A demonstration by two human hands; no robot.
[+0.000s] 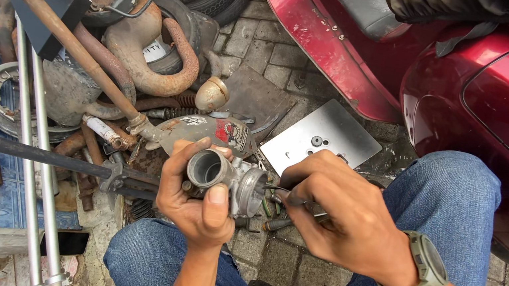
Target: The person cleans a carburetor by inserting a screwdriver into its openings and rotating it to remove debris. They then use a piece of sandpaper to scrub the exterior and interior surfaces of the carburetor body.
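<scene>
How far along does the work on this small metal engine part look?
Done: the carburetor is off any machine, free in the left hand. In hand: the right hand works a thin tool into its side. Left: loose small parts lie on a metal plate, nothing refitted to the red scooter.

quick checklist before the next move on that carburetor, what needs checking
1. Left hand grips the carburetor firmly: ok.
2. Round opening faces up, unobstructed: ok.
3. Right hand holds a thin tool against the carburetor's side: ok.
4. Tool tip seated properly: cannot tell, too small.
5. Loose tools lie on the paving below: ok, within sight.
6. Metal plate with small parts nearby: ok.
</scene>
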